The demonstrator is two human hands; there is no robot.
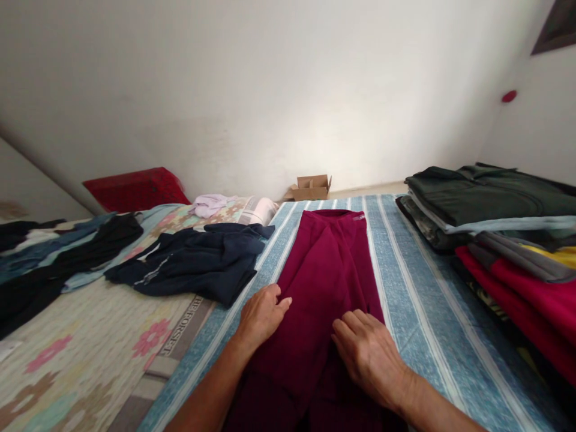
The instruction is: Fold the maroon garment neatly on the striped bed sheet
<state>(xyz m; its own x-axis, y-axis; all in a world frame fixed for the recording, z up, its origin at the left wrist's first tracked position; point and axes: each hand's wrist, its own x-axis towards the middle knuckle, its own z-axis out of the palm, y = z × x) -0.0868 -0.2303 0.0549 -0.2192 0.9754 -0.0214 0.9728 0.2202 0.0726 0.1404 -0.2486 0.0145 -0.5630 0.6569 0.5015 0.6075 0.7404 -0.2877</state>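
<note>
Maroon trousers (318, 282) lie lengthwise on the blue striped cloth, waistband at the far end and legs toward me. A small pale mark shows by the right end of the waistband. My left hand (264, 313) is at the left edge of the trousers, its fingers loosely bent and the thumb apart from them. On the right side of the fabric, my right hand (369, 354) has its fingers curled down and pressed together on the cloth; its fingertips are partly hidden. The near ends of the legs are in shadow below my hands.
The blue striped cloth (405, 300) covers the surface under the trousers. Left, a floral bedspread (108, 342) bears a navy garment (193, 261) and black trousers (90, 252). Stacked folded clothes (490, 198) stand at right. A cardboard box (311, 189) sits by the wall.
</note>
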